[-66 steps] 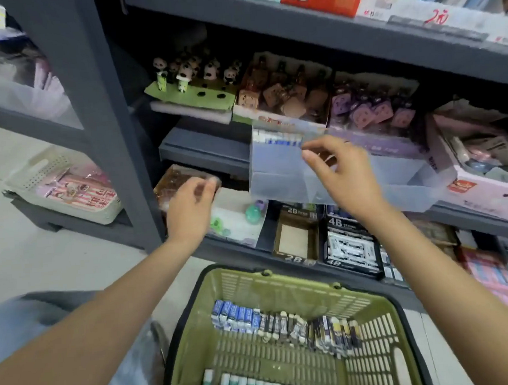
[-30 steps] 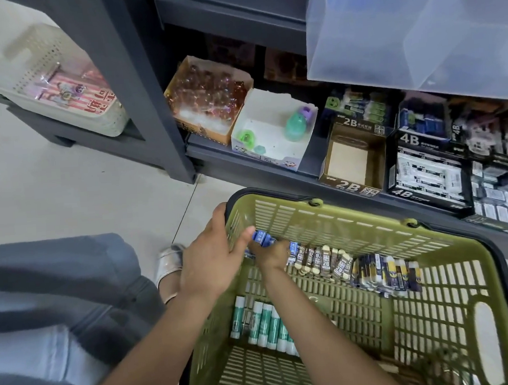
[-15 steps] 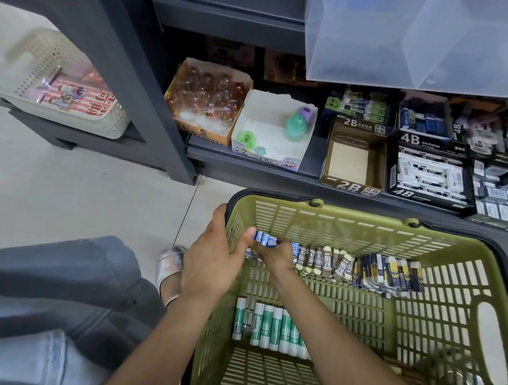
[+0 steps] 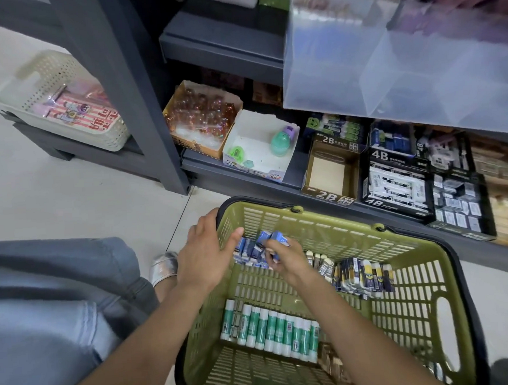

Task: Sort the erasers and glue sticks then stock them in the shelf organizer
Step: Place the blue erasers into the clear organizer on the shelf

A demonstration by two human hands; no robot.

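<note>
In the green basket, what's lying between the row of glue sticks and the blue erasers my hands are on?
In the head view, only bare slotted basket floor lies between the glue sticks and the blue erasers; the right hand's forearm crosses above it.

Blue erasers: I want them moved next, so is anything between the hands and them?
Nothing visible. The right hand already pinches some blue erasers in the green basket; the left hand touches the pile beside it.

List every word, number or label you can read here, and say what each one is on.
"2B": front lip and back flap of the empty cardboard box.
"4B": front lip and back flap of the black eraser box.
"2B": a beige eraser in the green basket.
Glue sticks, blue erasers, other boxes: print too small or blurred.
</note>
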